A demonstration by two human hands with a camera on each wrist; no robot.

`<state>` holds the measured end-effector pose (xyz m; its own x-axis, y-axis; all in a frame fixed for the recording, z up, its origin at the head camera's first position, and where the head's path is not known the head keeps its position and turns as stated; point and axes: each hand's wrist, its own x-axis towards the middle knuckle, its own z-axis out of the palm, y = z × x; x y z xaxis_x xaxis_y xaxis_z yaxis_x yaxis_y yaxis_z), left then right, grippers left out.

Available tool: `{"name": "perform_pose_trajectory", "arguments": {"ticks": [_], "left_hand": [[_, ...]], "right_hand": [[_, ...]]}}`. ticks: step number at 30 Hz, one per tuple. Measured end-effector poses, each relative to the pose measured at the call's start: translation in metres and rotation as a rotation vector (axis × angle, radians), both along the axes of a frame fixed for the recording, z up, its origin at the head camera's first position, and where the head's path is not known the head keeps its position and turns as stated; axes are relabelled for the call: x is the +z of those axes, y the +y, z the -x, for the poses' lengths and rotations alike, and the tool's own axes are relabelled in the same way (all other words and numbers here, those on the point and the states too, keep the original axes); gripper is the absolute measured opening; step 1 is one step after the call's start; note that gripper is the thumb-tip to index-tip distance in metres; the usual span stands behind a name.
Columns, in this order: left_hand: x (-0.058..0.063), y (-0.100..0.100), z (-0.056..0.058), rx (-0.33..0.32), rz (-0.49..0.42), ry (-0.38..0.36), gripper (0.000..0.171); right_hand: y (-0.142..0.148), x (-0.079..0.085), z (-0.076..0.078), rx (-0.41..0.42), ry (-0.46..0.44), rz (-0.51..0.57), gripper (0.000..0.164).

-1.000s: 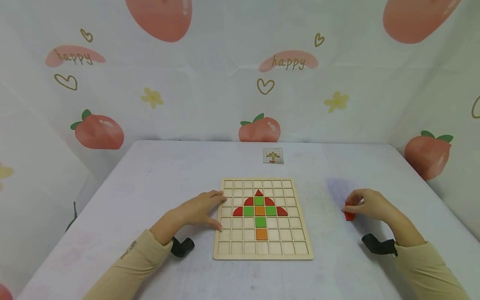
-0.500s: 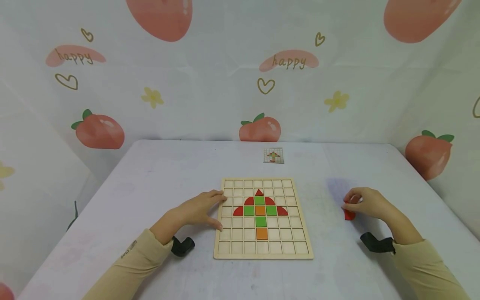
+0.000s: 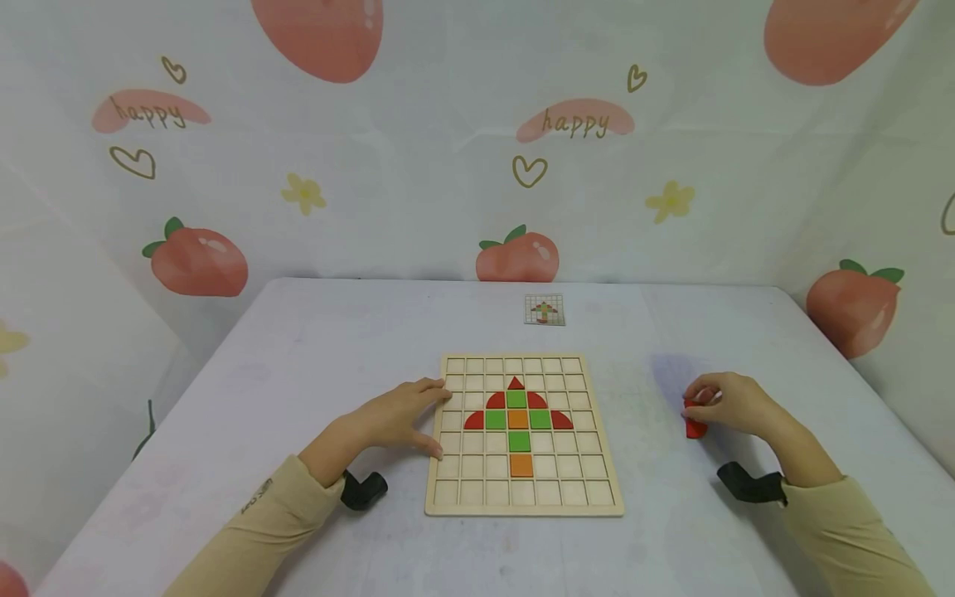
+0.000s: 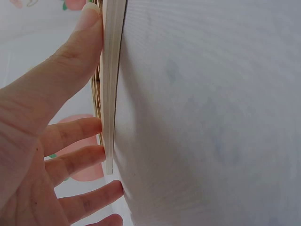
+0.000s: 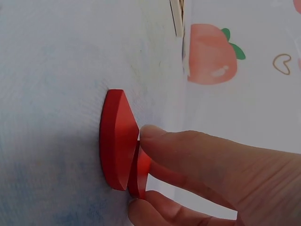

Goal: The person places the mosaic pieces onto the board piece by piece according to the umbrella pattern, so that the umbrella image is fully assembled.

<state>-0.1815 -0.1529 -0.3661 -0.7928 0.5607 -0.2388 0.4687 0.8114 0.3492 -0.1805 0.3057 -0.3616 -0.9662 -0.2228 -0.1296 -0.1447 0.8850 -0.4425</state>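
The left hand lies at the left edge of a wooden grid board, its fingers and thumb spread and touching that edge. In the left wrist view, thumb and fingertips meet the board's side. On the board, green and orange squares, red quarter-circles and a red triangle form an arrow-like figure. Right of the board, the right hand is low over the table. Two red quarter-circle pieces show in the right wrist view: a near one flat on the table, and a farther one pinched between thumb and fingers.
A small pattern card lies behind the board, printed with a similar figure. White fabric with peach prints rises behind the table. Black wrist-camera mounts stick out below both wrists.
The right fingers have shifted slightly over the red pieces. The left hand and the board have stayed in place.
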Motion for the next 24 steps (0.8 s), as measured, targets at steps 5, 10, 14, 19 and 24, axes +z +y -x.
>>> {"name": "perform_pose_trajectory", "arguments": {"ticks": [5, 10, 14, 19, 24], "left_hand": [[-0.001, 0.000, 0.000, -0.001, -0.001, 0.000, 0.086], [-0.002, -0.001, 0.001, -0.003, 0.001, -0.002, 0.086], [-0.003, -0.001, 0.001, -0.006, -0.001, 0.000, 0.086], [-0.003, -0.001, 0.001, -0.013, -0.003, 0.008, 0.086], [-0.003, -0.002, 0.001, -0.017, 0.000, 0.016, 0.086]], "right_hand": [[0.002, 0.000, 0.001, 0.006, -0.017, -0.007, 0.026], [0.001, 0.000, 0.001, 0.012, -0.024, -0.008, 0.025], [-0.001, 0.000, 0.000, 0.014, 0.001, -0.010, 0.022], [-0.005, 0.001, -0.002, 0.008, 0.034, -0.008, 0.020], [-0.014, 0.004, -0.003, -0.001, 0.075, 0.011, 0.019]]}}
